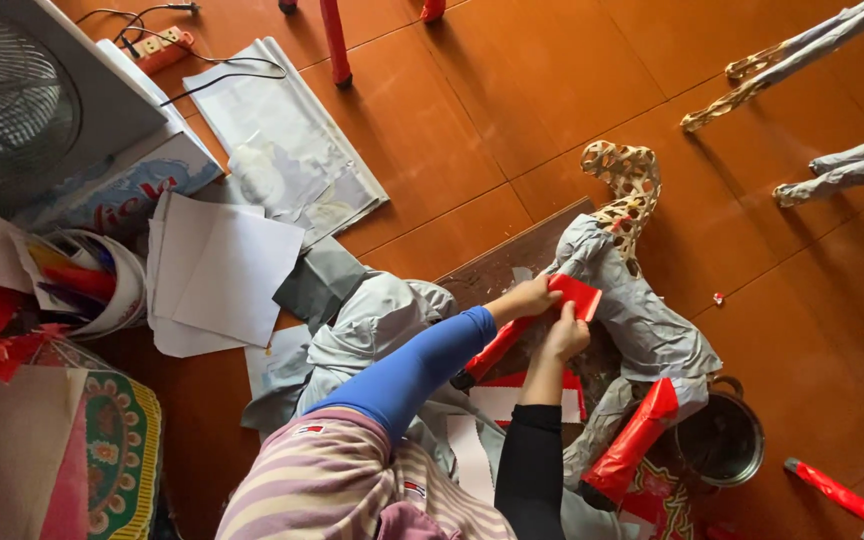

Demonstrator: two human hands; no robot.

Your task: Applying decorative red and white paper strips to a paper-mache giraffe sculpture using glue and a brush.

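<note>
Two hands meet on one red sheet (574, 295), folded over at its upper edge, which lies on the grey paper-covered figure (642, 325). Left hand (530, 296), at the end of a blue sleeve, has its fingers curled shut on the sheet's left edge; right hand (564, 337), at the end of a black sleeve, pinches the sheet's lower edge from below, fingers closed narrow on it. Just under both hands a red strip (497, 348) runs down to the left, and below the right wrist lie more red and white sheets (502, 400), too overlapped to count.

Well to the left of the fingers, one box (127, 185) with a blue and white printed side and red lettering lies under a white fan (12, 105). Beside it one stack of white sheets (217, 275) is spread on the floor, and above that one grey newspaper (287, 145) lies flat. A round tub (102, 280) of coloured scraps sits at the far left, with a flowered mat (122, 440) below it.

Below and right of the fingers, one leg of the figure is wrapped in red (632, 440), and one metal pot (722, 440) stands just beside it. Up and right of the fingers, a woven lattice piece (630, 190) tops the figure. One power strip (157, 47) lies far up left
</note>
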